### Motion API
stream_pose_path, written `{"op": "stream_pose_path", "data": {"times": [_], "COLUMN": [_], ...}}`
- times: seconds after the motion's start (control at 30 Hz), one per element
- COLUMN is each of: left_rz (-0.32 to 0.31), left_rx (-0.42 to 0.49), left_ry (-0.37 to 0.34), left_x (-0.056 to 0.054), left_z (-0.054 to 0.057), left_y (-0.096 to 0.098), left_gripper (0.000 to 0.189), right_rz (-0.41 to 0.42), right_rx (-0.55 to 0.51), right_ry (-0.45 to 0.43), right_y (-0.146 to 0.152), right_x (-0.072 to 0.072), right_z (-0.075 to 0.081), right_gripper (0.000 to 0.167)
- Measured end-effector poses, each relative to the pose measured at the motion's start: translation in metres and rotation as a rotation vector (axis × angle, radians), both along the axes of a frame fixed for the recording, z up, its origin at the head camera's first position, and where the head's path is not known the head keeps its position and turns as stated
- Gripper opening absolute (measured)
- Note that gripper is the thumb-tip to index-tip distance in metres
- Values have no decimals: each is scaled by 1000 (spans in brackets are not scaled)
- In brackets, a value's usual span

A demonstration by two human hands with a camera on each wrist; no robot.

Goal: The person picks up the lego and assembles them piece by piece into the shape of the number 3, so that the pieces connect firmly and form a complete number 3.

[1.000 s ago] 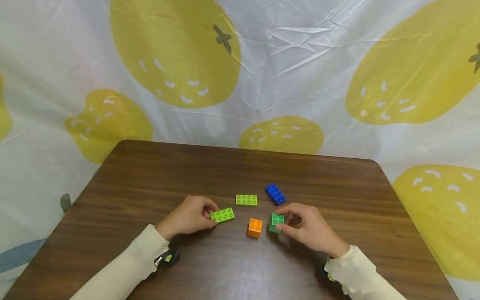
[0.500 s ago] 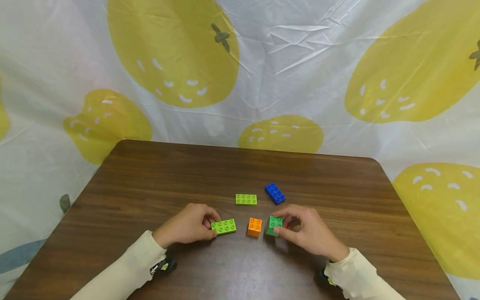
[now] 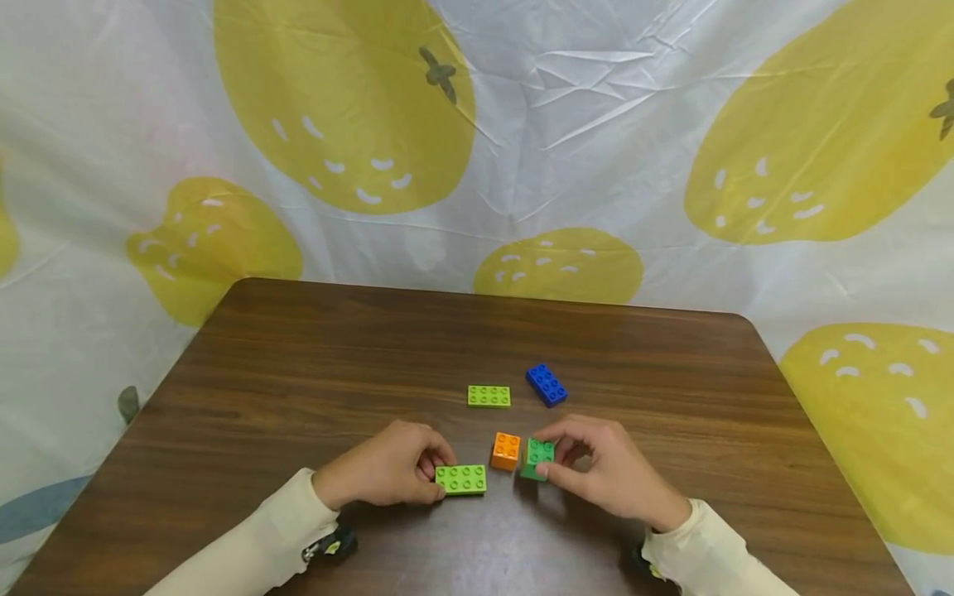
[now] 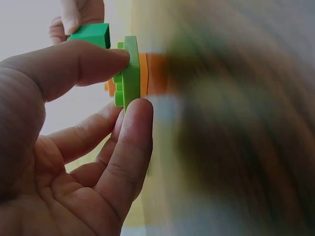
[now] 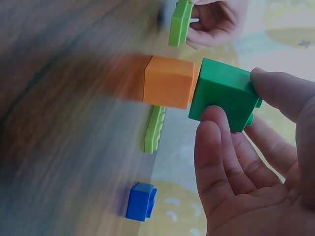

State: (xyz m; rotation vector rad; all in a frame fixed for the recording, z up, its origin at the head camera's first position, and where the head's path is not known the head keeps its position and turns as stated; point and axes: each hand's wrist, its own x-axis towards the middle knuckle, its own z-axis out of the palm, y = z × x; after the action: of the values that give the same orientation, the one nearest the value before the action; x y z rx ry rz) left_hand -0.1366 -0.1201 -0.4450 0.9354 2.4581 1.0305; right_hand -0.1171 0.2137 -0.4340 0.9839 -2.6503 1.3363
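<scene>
– Fingertips first: the left hand (image 3: 383, 468) has thumb and fingertips pinching the held lime plate (image 3: 460, 479) by one short end, studs up, just off the table (image 3: 417, 339)!

– And over on the other side the right hand (image 3: 614, 468), thumb and fingers on opposite faces, pinching the green brick (image 3: 537, 459), also raised and a touch askew

– Next ring out, the orange brick (image 3: 506, 451), standing between them; call it our clock centre, 12 at the far edge. Green just beside it at 3, held lime at 8; whether green touches orange I can't tell

– There's the danger, I'd say! A small push toward 9 and that green corner could shunt the orange one, since no finger steadies it

– The lime worries me too: gripped at one end only, so pressure on its free end might lever it out of the pinch

– Further out, the loose lime plate (image 3: 489, 396) at 11, the blue brick (image 3: 546, 385) at 1, right-hand knuckles near blue; a sweep toward 12 could clip it

– So where's the room?

– Bare wood at 6, between the sleeves (image 3: 253, 534), and more beyond blue toward 12

– Edges? Rounded corners at 10 and 2, patterned cloth (image 3: 537, 165) behind; the near edge is out of view, so no calling that one
</scene>
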Motion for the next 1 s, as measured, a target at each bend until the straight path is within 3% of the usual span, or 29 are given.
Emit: {"op": "stream_pose_path", "data": {"times": [0.47,1.0], "left_rz": [-88,-80], "left_rx": [-4,-35], "left_ry": [-17,-1], "left_x": [9,2], "left_z": [-2,-8], "left_y": [26,39], "left_gripper": [25,25], "right_rz": [52,93], "right_rx": [-11,-6], "right_ry": [-22,-2], "right_y": [-8,-14], "right_x": [9,12], "right_z": [1,-6], "right_gripper": [29,28]}}
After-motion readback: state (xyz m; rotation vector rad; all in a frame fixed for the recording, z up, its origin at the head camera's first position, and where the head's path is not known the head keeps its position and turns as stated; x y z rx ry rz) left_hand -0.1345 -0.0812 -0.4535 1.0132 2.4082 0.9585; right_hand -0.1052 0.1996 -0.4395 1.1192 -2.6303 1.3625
